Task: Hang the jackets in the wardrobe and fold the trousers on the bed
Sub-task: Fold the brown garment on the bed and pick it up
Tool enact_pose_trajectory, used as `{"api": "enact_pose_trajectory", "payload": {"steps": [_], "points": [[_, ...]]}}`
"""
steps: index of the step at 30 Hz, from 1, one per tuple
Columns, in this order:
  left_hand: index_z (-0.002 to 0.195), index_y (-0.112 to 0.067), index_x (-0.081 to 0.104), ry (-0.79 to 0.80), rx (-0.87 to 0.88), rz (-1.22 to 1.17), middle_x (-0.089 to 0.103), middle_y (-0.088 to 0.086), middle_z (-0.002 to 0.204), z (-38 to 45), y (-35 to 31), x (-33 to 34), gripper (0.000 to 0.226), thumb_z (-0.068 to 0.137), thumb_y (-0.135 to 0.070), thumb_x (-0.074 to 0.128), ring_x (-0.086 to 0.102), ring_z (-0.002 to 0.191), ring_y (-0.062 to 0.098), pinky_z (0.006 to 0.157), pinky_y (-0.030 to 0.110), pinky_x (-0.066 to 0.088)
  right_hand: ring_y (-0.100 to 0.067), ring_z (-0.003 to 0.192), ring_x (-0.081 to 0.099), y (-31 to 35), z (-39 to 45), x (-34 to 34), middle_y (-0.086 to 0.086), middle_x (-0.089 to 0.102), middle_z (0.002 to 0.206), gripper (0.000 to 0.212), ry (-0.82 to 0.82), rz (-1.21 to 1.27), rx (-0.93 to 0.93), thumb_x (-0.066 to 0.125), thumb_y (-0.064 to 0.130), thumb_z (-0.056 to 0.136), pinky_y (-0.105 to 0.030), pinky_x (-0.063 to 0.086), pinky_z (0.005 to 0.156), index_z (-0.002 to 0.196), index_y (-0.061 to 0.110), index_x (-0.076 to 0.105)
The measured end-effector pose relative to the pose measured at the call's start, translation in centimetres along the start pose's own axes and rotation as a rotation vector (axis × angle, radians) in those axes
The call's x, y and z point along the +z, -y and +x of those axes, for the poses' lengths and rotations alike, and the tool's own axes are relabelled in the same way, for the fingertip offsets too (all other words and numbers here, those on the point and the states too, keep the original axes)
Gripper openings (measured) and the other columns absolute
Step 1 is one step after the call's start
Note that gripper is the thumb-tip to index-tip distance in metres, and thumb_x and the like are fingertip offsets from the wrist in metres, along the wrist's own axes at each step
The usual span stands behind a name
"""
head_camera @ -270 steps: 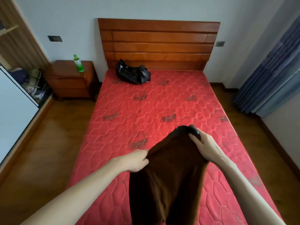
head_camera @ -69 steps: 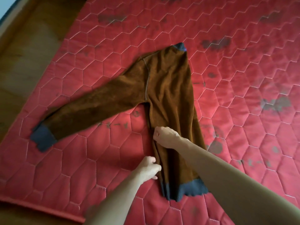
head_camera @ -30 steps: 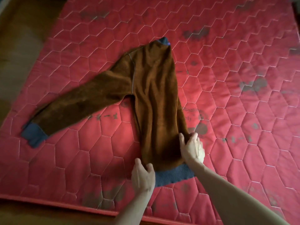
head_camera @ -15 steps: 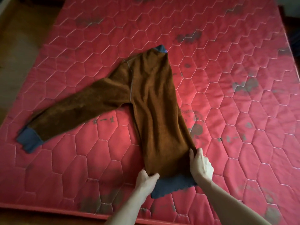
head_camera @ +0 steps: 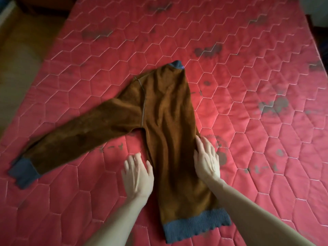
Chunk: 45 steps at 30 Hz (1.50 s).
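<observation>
On the red quilted bed (head_camera: 248, 68) brown trousers (head_camera: 168, 121) lie spread, one leg angled left. Left hand (head_camera: 137, 176) and right hand (head_camera: 206, 160) flank the near leg, fingers straight, each grip released, touching its edges.

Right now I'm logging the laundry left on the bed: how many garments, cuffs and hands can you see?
Brown trousers: 1
Grey cuffs: 2, near and left
Hands: 2, left hand and right hand
Total: 5
</observation>
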<state>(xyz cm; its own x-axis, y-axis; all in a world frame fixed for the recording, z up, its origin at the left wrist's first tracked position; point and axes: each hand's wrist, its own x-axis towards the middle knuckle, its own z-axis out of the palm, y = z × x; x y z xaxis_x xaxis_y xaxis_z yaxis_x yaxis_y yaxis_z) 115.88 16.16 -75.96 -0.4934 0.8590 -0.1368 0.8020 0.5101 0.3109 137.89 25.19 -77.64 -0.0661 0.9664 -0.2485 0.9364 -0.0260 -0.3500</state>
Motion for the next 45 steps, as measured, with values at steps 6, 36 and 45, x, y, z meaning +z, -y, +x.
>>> {"api": "enact_pose_trajectory", "payload": {"steps": [6, 36, 45], "points": [[0.147, -0.014, 0.053, -0.017, 0.204, 0.110, 0.052, 0.013, 0.152, 7.1, 0.0, 0.4, 0.048, 0.101, -0.027, 0.055, 0.051, 0.137, 0.036, 0.110, 0.054, 0.043, -0.021, 0.161, 0.000, 1.9, 5.2, 0.6, 0.001, 0.005, 0.174, 0.062, 0.129, -0.228, -0.258, 0.035, 0.020, 0.107, -0.049, 0.008, 0.130, 0.166, 0.023, 0.014], [0.159, -0.048, -0.019, 0.464, -0.079, 0.224, -0.025, -0.005, 0.171, 20.3, 6.6, -2.7, 0.072, 0.100, -0.074, 0.011, -0.020, 0.158, 0.033, 0.118, 0.072, 0.005, -0.034, 0.144, 0.036, 7.7, 18.2, -0.6, -0.013, 0.038, 0.156, 0.050, -0.323, -0.035, -0.073, 0.041, 0.021, 0.108, -0.051, 0.034, 0.112, 0.157, 0.016, 0.033], [0.163, -0.025, 0.022, 0.089, -0.396, 0.164, 0.021, 0.012, 0.169, 18.4, 17.1, -5.1, 0.066, 0.105, -0.052, 0.037, 0.013, 0.157, 0.035, 0.119, 0.069, 0.013, -0.015, 0.159, -0.013, 10.2, 14.8, 3.4, 0.003, -0.013, 0.173, 0.075, 0.171, -0.311, -0.206, 0.023, 0.062, 0.104, -0.043, 0.000, 0.130, 0.165, 0.031, -0.007]]}}
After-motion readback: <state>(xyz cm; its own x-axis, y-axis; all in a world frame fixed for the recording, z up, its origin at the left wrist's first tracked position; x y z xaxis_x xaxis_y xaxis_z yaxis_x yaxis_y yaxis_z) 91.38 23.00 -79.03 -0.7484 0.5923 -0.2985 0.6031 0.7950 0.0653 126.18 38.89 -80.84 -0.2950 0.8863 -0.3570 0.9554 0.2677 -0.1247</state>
